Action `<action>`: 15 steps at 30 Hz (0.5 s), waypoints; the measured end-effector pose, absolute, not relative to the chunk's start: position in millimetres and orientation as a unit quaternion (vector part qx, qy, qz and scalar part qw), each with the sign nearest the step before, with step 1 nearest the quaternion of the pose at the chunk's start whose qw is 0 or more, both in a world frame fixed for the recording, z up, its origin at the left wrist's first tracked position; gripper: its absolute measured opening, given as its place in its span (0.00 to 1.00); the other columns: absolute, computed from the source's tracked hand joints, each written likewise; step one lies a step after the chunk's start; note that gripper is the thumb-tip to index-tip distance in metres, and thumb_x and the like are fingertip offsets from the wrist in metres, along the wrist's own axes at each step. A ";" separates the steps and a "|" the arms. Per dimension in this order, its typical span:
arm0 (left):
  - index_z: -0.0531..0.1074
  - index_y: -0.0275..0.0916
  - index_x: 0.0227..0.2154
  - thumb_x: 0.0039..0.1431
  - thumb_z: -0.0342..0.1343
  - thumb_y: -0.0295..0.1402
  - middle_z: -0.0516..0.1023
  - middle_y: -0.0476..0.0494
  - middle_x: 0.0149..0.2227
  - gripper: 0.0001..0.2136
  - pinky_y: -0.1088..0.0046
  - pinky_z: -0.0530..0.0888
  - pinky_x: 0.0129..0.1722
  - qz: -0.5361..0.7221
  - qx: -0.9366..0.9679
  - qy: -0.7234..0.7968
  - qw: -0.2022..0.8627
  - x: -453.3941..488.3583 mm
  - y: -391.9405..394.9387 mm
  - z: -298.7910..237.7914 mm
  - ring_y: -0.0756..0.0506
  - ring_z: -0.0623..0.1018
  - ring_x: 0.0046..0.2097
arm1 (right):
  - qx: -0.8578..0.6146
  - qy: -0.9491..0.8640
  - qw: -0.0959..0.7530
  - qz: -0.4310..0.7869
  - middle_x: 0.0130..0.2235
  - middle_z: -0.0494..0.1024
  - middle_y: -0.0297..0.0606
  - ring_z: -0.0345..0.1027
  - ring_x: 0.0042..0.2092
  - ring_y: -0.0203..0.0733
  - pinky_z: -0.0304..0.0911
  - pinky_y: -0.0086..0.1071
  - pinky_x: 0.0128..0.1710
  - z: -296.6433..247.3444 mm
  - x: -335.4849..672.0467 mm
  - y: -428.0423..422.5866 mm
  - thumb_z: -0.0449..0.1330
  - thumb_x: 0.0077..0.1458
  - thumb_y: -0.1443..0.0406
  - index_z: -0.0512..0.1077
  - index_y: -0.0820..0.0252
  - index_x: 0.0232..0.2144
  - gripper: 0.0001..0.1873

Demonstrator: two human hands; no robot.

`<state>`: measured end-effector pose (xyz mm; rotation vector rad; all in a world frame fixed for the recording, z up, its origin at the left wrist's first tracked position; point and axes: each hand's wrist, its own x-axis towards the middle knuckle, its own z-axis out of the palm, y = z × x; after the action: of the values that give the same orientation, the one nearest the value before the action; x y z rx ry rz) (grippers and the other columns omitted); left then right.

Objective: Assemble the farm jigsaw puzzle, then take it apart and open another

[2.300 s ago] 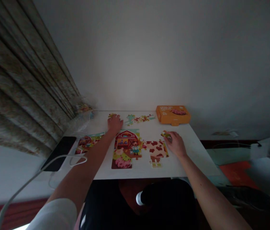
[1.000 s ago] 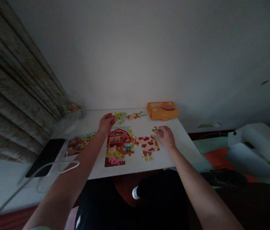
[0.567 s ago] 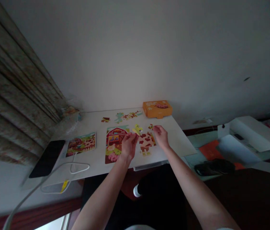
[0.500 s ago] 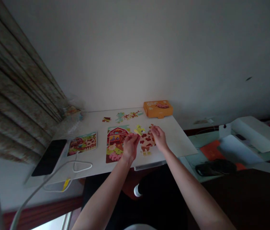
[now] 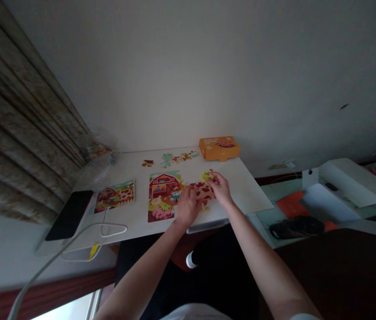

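My right hand [image 5: 220, 187] pinches a yellow-green puzzle piece [image 5: 206, 176] at the upper edge of some cow-patterned puzzle pieces [image 5: 204, 191]. The joined cow pieces are brown-spotted pink and lie flat on the white table. My left hand [image 5: 188, 206] rests on their left side, fingers stretched out and lying flat, and covers part of them. Just left of that hand is the assembled barn section [image 5: 164, 195] of the puzzle, with a red barn and pink pigs. A small orange-brown piece [image 5: 211, 170] shows beyond my right fingertips.
Loose puzzle pieces [image 5: 179, 158] and a brown-green piece [image 5: 147, 163] lie at the back. An orange puzzle box [image 5: 219, 149] stands by the wall. At left are a picture card [image 5: 114, 196], a black phone [image 5: 70, 215] and a white cable [image 5: 91, 226].
The yellow-green piece has passed from my left hand to my right. My left hand has come down onto the cow pieces.
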<state>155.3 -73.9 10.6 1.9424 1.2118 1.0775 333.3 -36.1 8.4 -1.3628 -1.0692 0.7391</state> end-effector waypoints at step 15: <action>0.75 0.45 0.54 0.69 0.54 0.41 0.73 0.35 0.63 0.15 0.44 0.57 0.70 0.244 0.856 0.433 0.141 153.0 -76.3 -0.8 0.32 0.69 0.67 | -0.601 -0.655 0.339 0.308 0.33 0.81 0.34 0.73 0.34 0.41 0.68 0.34 0.39 -2.9 342.8 32.5 0.65 0.55 0.60 0.80 0.56 0.42 0.13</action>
<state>153.0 -76.3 -0.8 2.4716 1.2515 0.7055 342.8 32.5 -2.9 -1.5647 -1.7062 0.8020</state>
